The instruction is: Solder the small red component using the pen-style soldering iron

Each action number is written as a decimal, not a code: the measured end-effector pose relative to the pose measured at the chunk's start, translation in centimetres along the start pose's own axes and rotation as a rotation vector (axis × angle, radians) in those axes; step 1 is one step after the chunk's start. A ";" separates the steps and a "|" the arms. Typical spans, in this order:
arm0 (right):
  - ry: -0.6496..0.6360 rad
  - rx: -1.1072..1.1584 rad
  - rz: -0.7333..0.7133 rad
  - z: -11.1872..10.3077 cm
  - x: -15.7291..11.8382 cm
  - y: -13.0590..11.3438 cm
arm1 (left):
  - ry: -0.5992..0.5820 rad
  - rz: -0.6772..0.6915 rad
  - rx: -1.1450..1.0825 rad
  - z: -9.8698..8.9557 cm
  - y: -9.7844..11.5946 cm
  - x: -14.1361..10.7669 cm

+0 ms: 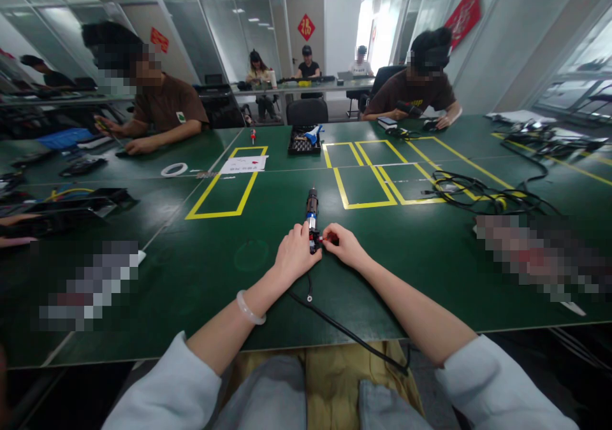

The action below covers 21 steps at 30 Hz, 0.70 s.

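On the green table in front of me lies a drill-like tool (312, 204), its dark pointed nose facing away and its silver-and-blue motor body bared. My left hand (297, 250) is wrapped round its near end, the fingers over the black and red parts there. Just right of that end, the fingertips of my right hand (345, 244) are pinched together at a small red part, mostly hidden by them. A black cable (344, 334) runs from under my left hand over the table edge. A thin wire with a ring terminal (309, 298) hangs out beside it.
A black parts tray (306, 144) with a blue item stands ahead. Yellow tape frames (215, 215) mark the table. Left lie a white tape roll (174, 170), a paper sheet (243, 164) and a red screwdriver (253, 136). Coiled black cables (478, 191) lie right. Co-workers sit opposite.
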State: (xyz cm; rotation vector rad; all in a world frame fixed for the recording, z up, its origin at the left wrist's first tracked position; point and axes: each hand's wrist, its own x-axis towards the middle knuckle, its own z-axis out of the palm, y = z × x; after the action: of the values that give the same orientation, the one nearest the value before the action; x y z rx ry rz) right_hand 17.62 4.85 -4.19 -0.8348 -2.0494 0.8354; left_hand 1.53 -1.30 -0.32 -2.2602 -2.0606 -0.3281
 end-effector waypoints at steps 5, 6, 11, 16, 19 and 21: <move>-0.029 -0.020 -0.007 0.0 0.1 0.2 | 0.003 -0.002 -0.025 0.3 0.2 -0.1; -0.025 -0.017 -0.006 -0.1 0.1 0.2 | 0.003 -0.003 -0.038 0.3 0.2 -0.1; -0.010 0.021 0.014 -0.5 -0.1 -0.2 | -0.001 -0.012 -0.084 0.3 0.2 -0.2; 0.013 0.127 0.076 -0.9 -0.4 -0.5 | -0.029 -0.039 -0.066 0.0 0.5 0.2; 0.027 0.155 0.089 -1.0 -0.4 -0.4 | -0.023 -0.070 -0.046 0.0 0.8 0.6; 0.030 0.162 0.089 -1.0 -0.4 -0.3 | -0.019 -0.087 -0.043 0.0 0.9 0.9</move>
State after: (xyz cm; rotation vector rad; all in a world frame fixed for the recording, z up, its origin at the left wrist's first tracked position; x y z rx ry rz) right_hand 18.56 4.65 -3.67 -0.8482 -1.9016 1.0170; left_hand 2.45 -0.53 -0.06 -2.2095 -2.1869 -0.3606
